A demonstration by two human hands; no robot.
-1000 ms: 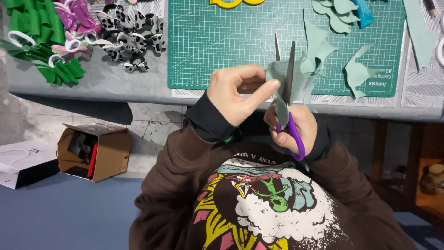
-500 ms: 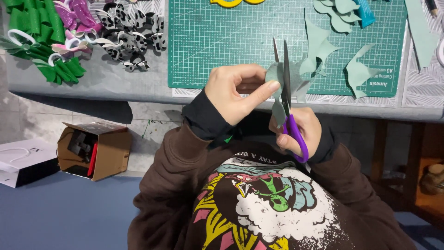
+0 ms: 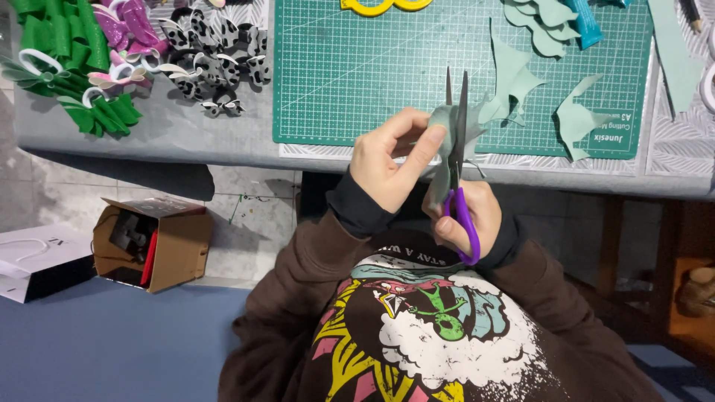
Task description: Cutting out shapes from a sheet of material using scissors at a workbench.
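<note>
1. Pale green foam sheet [image 3: 447, 138] sits pinched in the left hand [image 3: 387, 160], thumb and fingers closed on its near edge; the piece is held in the air just past the front edge of the table [image 3: 171, 138].
2. Purple-handled scissors [image 3: 460, 186] are gripped by the right hand [image 3: 465, 216], fingers through the loops, hand clenched around the handles just right of and below the left hand.
3. Blades point straight away from the body, nearly upright in the view, and stand slightly parted with the foam sheet between them; the long axis of the scissors runs from the right hand up across the sheet.
4. From the right hand, the sheet lies directly ahead along the blades and a little to the left; the left hand is the nearer one to it, touching it, while the right reaches it only through the blades.
5. Beyond both hands lies a green cutting mat [image 3: 350, 74] with more cut foam shapes [image 3: 581, 119] to the right of the blade tips.
6. Far left of the left hand, green foam bows [image 3: 67, 45] and black-and-white patterned bows [image 3: 216, 52] are heaped on the table.
</note>
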